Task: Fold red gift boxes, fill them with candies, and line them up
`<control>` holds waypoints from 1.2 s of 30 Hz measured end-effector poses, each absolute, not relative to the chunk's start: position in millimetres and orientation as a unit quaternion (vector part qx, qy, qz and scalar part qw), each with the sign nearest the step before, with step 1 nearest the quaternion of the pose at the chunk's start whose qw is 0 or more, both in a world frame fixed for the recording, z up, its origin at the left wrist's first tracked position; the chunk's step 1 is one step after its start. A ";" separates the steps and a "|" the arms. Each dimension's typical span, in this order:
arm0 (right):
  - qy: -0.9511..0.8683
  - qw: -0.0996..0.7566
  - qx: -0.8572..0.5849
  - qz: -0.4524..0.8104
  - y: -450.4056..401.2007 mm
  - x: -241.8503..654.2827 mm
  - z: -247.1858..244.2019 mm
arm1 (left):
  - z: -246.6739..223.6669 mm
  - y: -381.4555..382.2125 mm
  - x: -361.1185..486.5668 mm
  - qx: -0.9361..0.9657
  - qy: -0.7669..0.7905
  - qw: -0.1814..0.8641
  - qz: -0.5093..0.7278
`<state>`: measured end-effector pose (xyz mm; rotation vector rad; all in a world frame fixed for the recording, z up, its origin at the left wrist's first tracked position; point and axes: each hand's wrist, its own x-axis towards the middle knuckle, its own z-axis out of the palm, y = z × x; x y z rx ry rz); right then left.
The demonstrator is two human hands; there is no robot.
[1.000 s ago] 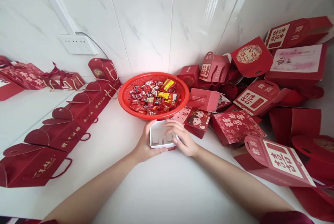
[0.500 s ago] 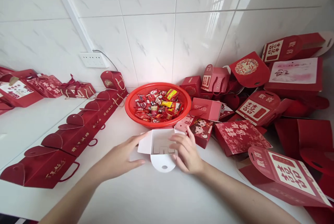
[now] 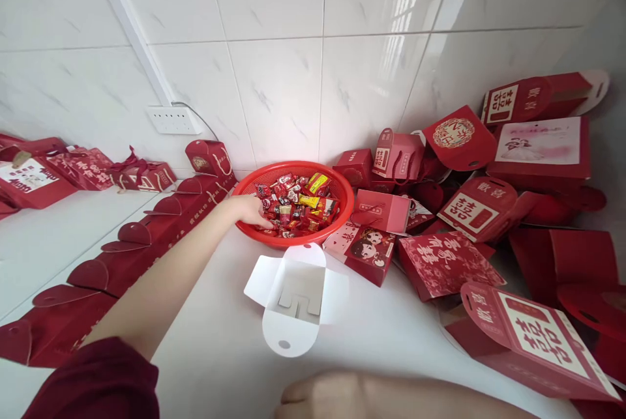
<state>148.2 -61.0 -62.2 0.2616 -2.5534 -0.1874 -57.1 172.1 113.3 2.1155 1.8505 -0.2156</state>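
Note:
My left hand [image 3: 250, 210] reaches over the left rim of a red plastic basket [image 3: 346, 207], fingers apart among the wrapped candies [image 3: 298, 207]. The fingertips are partly hidden there. Closer to me, an opened box [image 3: 298, 282] stands on the counter with its white inside showing and its flaps spread outward. Neither hand touches it. At the bottom edge lies my right hand [image 3: 313, 396], blurred and cut off by the frame; its fingers are mostly hidden.
Red handled boxes [image 3: 161, 233] form a row on the left. Loose red and pink gift boxes [image 3: 450, 262] pile up on the right, one with cartoon faces [image 3: 364, 249] beside the basket. A tiled wall [image 3: 274, 80] with a socket strip [image 3: 173, 120] stands behind.
My left hand has left the white-lined box and moved forward into the candy basket. My right hand has let go of the box and drawn back toward me. The box's flaps have spread.

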 end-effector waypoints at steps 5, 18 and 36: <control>-0.911 0.408 0.052 -0.033 -50.3 140.3 -73.9 | 89.6 190.7 -45.0 0.739 0.632 0.218 -0.075; -0.922 0.385 0.051 -0.009 -39.5 147.5 -53.9 | 85.7 216.6 -68.6 0.757 0.623 0.185 0.068; -0.905 0.420 0.059 -0.008 -36.3 144.6 -54.2 | 62.7 202.2 -53.3 0.793 0.570 0.214 0.025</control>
